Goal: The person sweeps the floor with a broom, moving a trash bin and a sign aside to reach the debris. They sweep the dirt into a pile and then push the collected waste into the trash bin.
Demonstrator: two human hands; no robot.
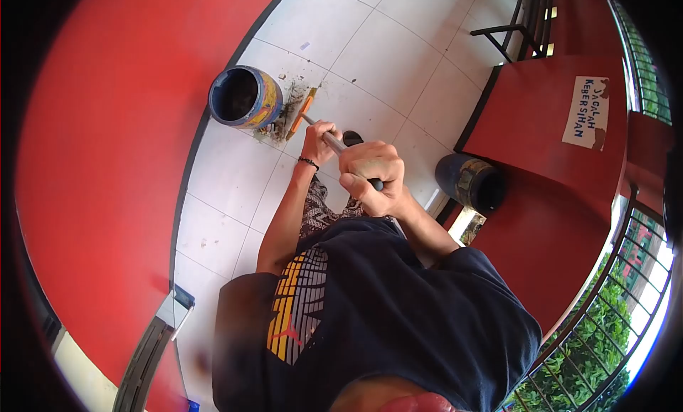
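Note:
My left hand, with a dark bracelet at the wrist, is closed around the lower part of a broom's metal handle. Higher up, my right hand grips the same handle near its dark end cap. The broom head, orange with a yellowish end, rests on the tiled floor. Beside it lies a scatter of dirt and litter. Just left of this debris is a blue barrel bin with a yellow and red painted band, its dark mouth facing me.
A red wall runs along the left. On the right, a second blue barrel stands by a red wall bearing a paper sign. A dark metal bench is at the upper right, and a railing at the lower right.

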